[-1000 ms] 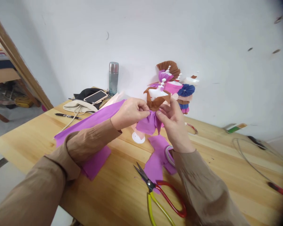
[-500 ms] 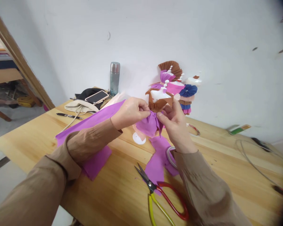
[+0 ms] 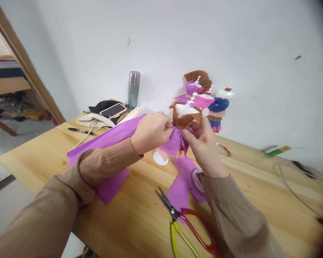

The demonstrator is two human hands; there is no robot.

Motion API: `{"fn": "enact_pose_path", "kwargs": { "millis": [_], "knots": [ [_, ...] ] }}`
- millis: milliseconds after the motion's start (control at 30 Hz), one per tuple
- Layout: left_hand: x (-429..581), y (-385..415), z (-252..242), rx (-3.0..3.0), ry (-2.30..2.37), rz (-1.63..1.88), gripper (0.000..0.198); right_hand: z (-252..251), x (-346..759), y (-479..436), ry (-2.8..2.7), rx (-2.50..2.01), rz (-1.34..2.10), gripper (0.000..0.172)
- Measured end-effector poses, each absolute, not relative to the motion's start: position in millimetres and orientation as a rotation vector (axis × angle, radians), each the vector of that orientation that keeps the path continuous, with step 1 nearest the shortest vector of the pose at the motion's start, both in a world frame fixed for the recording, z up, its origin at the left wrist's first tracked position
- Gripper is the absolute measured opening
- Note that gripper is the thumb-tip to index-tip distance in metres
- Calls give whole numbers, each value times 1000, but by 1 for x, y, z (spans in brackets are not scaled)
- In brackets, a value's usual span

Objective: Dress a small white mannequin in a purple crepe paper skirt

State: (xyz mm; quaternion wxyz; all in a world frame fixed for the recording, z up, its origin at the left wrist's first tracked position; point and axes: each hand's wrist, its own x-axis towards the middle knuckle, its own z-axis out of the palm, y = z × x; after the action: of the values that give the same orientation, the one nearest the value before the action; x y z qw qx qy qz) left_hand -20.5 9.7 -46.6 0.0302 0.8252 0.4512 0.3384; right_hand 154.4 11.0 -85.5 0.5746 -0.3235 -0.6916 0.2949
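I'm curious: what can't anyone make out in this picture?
All in the head view:
Front mannequin: waist hidden by the gathered purple cloth, left hand and right hand.
White ring: right part covered by the right sleeve.
Scissors: yellow handle cut off by the bottom edge.
Pen: markings too small to read.

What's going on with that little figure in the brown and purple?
Someone is holding gathered purple cloth at its waist, with the left hand on one side and the right hand on the other. Brown cloth wraps the top of the small white figure. Scissors lie on the table, partly over a loose purple piece. More dressed figures stand behind, near the wall.
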Motion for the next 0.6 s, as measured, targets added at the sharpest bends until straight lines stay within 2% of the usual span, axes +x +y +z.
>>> {"fn": "enact_pose_path", "kwargs": {
  "millis": [267, 467, 600],
  "knots": [
    [-22, 6, -44, 2632, 1539, 935, 25, -84, 155, 8, -1631, -763, 691, 50],
    [-25, 7, -41, 2604, 1455, 978, 18, -85, 154, 10, -1620, -759, 710, 52],
    [-24, 8, -41, 2514, 1391, 1008, 23, -85, 154, 10, -1612, -763, 706, 51]
  ]
}}
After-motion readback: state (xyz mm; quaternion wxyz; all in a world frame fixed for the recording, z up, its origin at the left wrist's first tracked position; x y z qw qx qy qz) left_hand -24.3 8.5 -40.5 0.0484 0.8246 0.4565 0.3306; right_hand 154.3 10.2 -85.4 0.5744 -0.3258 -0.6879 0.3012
